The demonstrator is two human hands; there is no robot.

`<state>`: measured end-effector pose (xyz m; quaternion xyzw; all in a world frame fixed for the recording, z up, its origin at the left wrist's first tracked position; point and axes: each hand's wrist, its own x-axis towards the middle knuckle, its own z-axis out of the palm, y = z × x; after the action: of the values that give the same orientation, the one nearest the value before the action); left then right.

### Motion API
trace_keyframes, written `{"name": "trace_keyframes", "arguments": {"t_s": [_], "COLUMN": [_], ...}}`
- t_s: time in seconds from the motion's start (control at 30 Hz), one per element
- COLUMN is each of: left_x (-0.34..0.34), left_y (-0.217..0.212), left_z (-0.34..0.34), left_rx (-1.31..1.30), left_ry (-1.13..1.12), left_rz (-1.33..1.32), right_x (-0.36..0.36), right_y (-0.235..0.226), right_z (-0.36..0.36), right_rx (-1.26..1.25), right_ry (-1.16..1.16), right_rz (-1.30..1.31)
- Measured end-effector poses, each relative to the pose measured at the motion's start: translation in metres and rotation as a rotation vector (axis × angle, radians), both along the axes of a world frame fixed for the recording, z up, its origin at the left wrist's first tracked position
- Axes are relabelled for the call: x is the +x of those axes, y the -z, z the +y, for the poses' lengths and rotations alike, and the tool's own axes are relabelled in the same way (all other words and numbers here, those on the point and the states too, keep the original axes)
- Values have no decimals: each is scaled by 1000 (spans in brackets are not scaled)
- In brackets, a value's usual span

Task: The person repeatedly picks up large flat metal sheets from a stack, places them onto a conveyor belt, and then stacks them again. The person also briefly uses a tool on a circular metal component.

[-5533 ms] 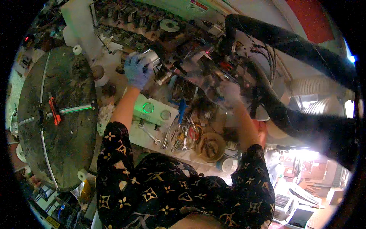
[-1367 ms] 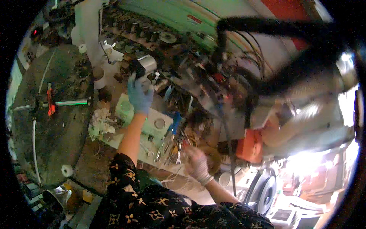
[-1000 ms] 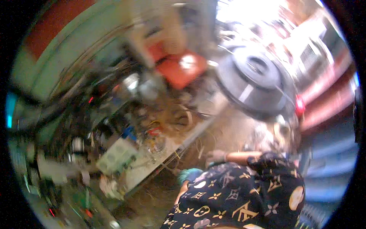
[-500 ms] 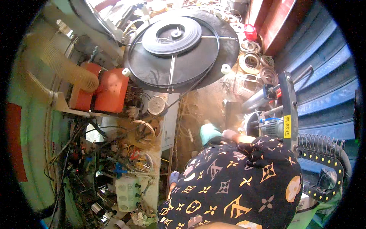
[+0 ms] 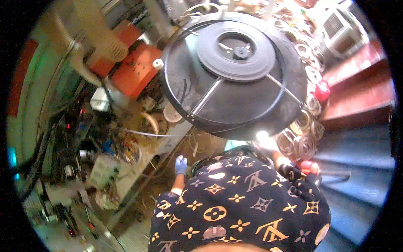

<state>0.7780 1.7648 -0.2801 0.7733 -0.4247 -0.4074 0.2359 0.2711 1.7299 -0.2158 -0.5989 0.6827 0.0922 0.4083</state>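
In a blue glove, my left hand (image 5: 181, 165) is held out left of my patterned black top, below a thin pale strip (image 5: 168, 135). Its fingers look bunched, and nothing shows in them. The strip runs from the machinery on the left toward a large black round turntable (image 5: 184, 90). A wide coil of dark flat strip (image 5: 239, 72) lies on that turntable inside a thin hoop. My right hand (image 5: 269, 147) is at the turntable's near edge, beside a brightly lit white roller (image 5: 262, 135). Glare and blur hide its fingers; contact with the roller cannot be told.
Orange-red machine housings (image 5: 136, 69) with a ribbed hose (image 5: 98, 31) stand at the far left. Cables and machine parts crowd the left side. Loose coils of pale strip (image 5: 303, 143) lie piled along the turntable's right. Blue corrugated sheeting (image 5: 357, 168) lines the right.
The view has turned and the turntable appears nearer. My left hand has come up and forward into plain view. My right hand is now by the roller at the turntable's edge.
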Motion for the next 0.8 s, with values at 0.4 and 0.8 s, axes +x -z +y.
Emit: {"name": "trace_keyframes", "arguments": {"t_s": [0.4,0.8], "left_x": [-126,-226], "left_y": [-224,-321], "left_z": [-105,-188], "left_rx": [-852,-1088], "left_ry": [-555,126], "left_rz": [-406,-210], "right_x": [-136,-238], "right_y": [35,-31], "right_z": [4,-11], "right_rx": [-368,-30], "right_ry": [108,70], "right_rz": [-79,-163]}}
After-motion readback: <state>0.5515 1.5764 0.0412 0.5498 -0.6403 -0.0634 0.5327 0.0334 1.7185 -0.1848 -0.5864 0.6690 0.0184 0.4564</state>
